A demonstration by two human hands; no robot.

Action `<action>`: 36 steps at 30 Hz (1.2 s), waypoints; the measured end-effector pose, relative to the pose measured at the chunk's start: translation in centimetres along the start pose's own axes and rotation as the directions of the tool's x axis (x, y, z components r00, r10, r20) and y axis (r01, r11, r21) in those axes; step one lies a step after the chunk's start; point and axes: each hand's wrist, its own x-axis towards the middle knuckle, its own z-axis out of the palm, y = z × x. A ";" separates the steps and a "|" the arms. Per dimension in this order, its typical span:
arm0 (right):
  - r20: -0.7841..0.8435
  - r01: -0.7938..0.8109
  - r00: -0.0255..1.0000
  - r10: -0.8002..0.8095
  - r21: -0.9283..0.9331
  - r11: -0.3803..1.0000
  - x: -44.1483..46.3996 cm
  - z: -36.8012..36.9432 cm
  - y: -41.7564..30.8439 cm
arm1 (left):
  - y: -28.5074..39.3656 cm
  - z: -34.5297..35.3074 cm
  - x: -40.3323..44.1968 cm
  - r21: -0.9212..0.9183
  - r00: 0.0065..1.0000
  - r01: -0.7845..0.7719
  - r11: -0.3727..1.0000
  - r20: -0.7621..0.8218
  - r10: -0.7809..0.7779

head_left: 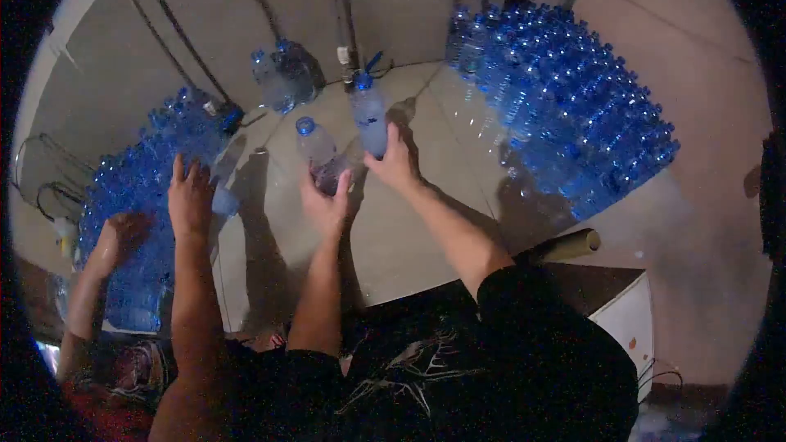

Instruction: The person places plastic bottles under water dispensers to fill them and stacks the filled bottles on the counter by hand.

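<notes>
While I watched through the head camera, taking 12 o'clock as the top of the view, my left hand (326,206) was curled around the lower part of a left bottle (315,145), near 10 o'clock from centre. My right hand (397,165) gripped the lower part of a right bottle (371,110), just short of 12. Both bottles were slim, clear plastic, cloudy in the body, narrowing to blue caps. The left bottle leaned, its long axis running from cap at 11 to base at 5; the right bottle's ran nearly 12 to 6, its cap also pointing away from me. Whether their bases met the smooth, pale, tiled surface (393,250), I could not tell. At 2 o'clock I saw a dense, glossy block of bottles (565,106); another crowded group (135,180) filled 8 to 10, two other hands (191,200) over it. Past 3 o'clock lay a hollow brown tube (573,245), open end facing 3.
</notes>
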 end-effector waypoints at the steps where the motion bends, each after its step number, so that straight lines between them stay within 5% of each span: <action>1: 0.016 -0.032 0.999 0.031 0.038 0.999 0.0 0.0 0.0 | -0.1 0.2 0.0 -0.037 1.000 0.002 0.999 0.004 -0.002; 5: -0.041 0.049 0.998 -0.045 0.094 0.994 0.0 0.1 0.2 | 1.8 -0.8 0.1 -0.041 0.998 0.033 0.999 0.054 -0.030; 15: 0.102 -0.147 0.985 0.141 0.060 0.987 0.1 -2.0 -2.7 | 1.5 -1.4 0.0 0.051 0.994 0.081 0.995 0.070 -0.085; 16: -0.009 -0.040 0.999 0.040 0.036 0.999 -0.1 -0.7 -1.5 | 2.5 -1.6 -0.1 0.058 0.996 0.073 0.996 0.051 -0.076; 19: 0.015 0.003 1.000 -0.004 0.035 0.999 0.2 -0.4 -1.1 | 3.2 -1.9 -0.2 0.025 0.994 0.086 0.996 0.060 -0.087; 20: 0.166 -0.166 0.975 0.145 0.118 0.979 0.3 -1.9 -2.4 | 3.2 -2.0 -0.1 0.006 0.992 0.096 0.995 0.076 -0.097; 24: 0.020 0.009 1.000 -0.010 0.045 0.999 0.3 -0.1 0.0 | 3.0 -1.9 0.0 0.033 0.991 0.114 0.993 0.065 -0.116; 36: 0.005 0.056 0.998 -0.056 -0.072 0.996 0.2 -0.2 -0.2 | 2.6 -1.5 -0.2 0.064 1.000 0.025 0.998 0.001 -0.026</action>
